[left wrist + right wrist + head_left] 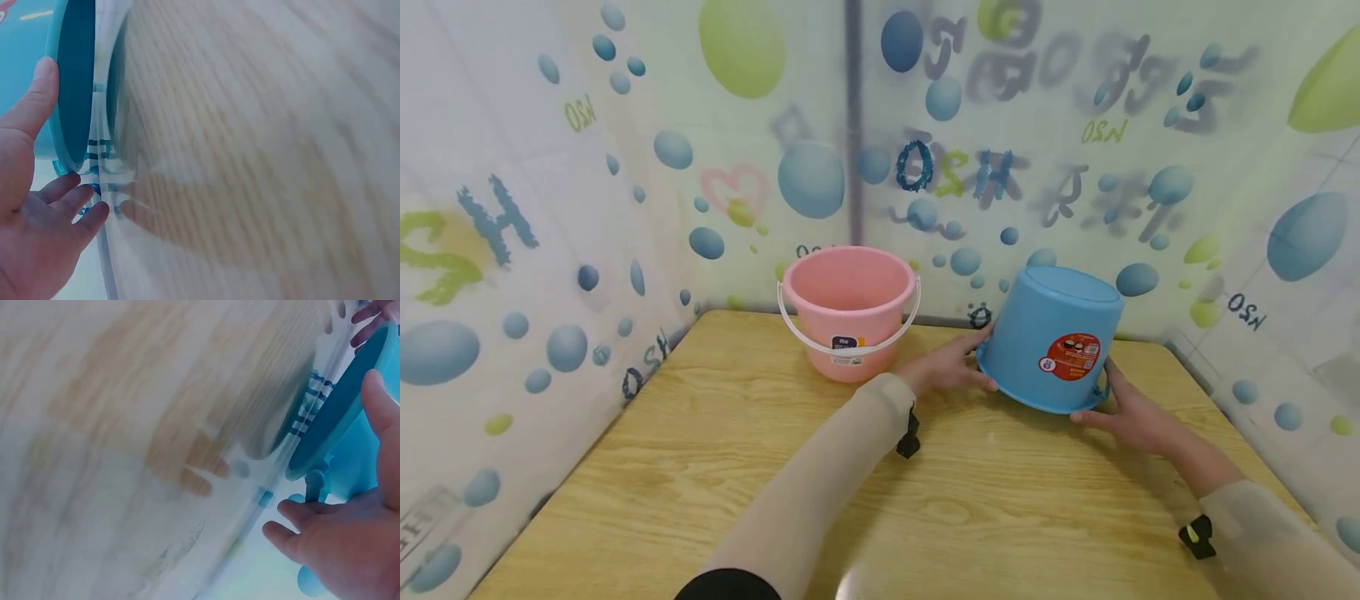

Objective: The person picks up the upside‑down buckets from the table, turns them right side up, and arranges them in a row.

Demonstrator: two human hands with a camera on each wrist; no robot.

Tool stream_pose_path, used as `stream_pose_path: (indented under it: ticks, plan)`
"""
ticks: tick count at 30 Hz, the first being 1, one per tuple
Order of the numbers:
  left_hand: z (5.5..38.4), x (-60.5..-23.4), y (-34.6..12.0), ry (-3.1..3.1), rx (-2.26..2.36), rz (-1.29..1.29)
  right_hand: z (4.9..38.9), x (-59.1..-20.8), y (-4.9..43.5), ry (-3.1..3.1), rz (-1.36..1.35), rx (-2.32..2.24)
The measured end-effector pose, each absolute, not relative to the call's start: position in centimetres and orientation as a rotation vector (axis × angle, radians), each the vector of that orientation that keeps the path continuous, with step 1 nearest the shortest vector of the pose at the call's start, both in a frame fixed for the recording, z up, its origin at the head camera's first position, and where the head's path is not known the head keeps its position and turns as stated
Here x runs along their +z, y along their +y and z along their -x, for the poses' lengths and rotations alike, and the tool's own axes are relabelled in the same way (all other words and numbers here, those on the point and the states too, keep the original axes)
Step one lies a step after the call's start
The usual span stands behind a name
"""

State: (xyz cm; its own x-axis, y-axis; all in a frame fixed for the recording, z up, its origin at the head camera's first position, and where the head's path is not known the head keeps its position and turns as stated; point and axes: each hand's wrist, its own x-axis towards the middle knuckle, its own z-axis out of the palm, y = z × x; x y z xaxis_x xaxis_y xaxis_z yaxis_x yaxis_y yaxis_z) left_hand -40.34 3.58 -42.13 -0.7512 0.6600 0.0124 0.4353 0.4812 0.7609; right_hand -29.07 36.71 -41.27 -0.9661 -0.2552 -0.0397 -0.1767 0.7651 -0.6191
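Observation:
A light-blue bucket [1048, 333] is upside down and tilted, its base up and a red round label facing me. In both wrist views, a gap shows between its rim [55, 119] and the tabletop. My left hand [951, 362] holds it at the left side of the rim, thumb along the outer wall and the other fingers spread round the far side. At the opposite side my right hand [1138, 412] holds the rim, its thumb at the front edge and its fingers beside the blue handle [314, 484].
A pink bucket [850, 325] stands upright on the wooden table [985, 517], left of the blue one, its white handle [850, 350] hanging in front. Patterned curtains [760, 158] with balloon shapes enclose the table's back and sides.

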Motion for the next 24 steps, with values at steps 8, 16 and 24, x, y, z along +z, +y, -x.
stream_pose_path:
  ticks: [8,16,24]
  plan:
    - [39.6,-42.1,2.8,2.448,1.155,-0.894,28.3,-40.9,36.4,2.857,0.382,-1.021]
    - [38.1,-41.4,2.0,2.485,1.199,-0.808,27.3,-40.5,35.8,2.879,0.414,-1.084]
    - [36.6,-40.1,0.7,2.486,1.311,-0.866,26.2,-40.1,35.4,2.901,0.426,-1.127]
